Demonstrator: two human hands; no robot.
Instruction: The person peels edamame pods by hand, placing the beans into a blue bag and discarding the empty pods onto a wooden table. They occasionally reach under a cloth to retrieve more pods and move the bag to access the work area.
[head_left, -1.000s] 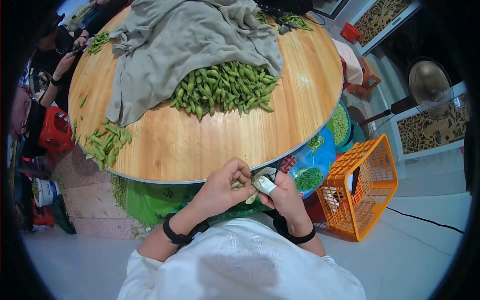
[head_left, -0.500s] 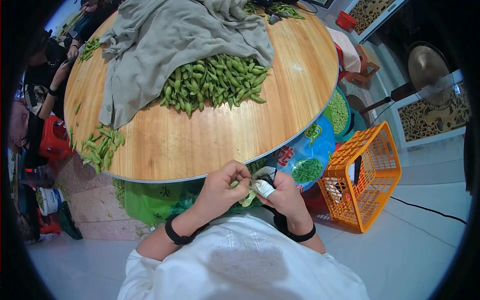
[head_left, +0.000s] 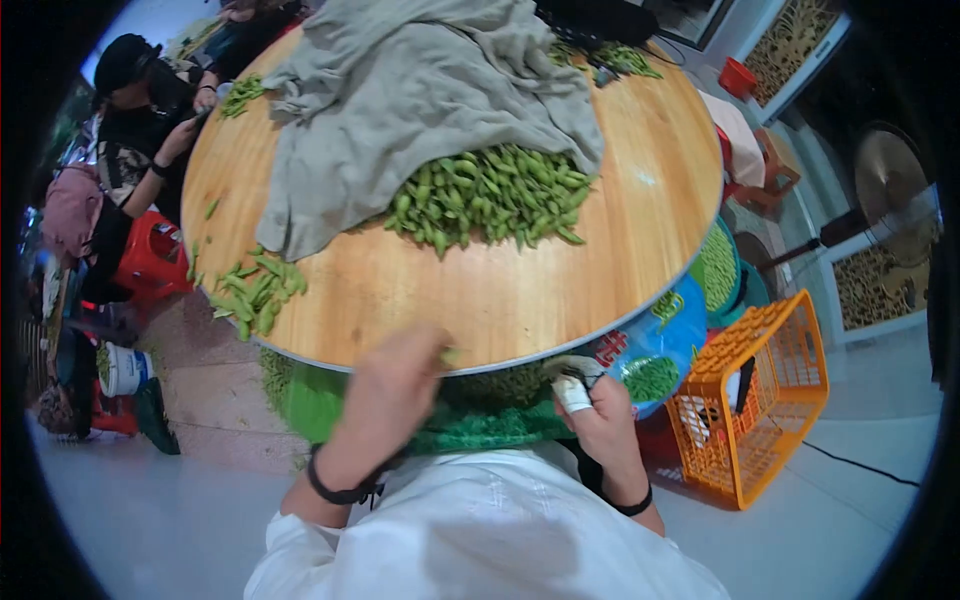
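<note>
My left hand [head_left: 392, 388] is raised at the near edge of the round wooden table [head_left: 480, 310], smeared by motion. Its fingers look closed, with a bit of green bean pod [head_left: 450, 355] at the fingertips. My right hand [head_left: 606, 418] is below the table edge, fingers curled, a white wrapping [head_left: 572, 393] round one digit. At its fingertips is a small grey and black thing [head_left: 574, 367] whose kind I cannot tell. Beyond the hands lies a heap of green soybean pods [head_left: 490, 200], partly under a grey cloth [head_left: 400, 130]. A smaller pile of pods [head_left: 258, 293] lies at the left edge.
An orange plastic crate [head_left: 745, 400] stands on the floor at the right. Behind it are a basin of shelled beans [head_left: 718, 265] and a fan [head_left: 890, 175]. Under the table edge hangs green plastic [head_left: 480, 430]. At the far left a person [head_left: 140, 110] sits by a red stool [head_left: 155, 255].
My hands, together at a pod before, have parted. The left has moved left and slightly up; the right has gone right and down. The view has shifted, placing the table further right and lower.
</note>
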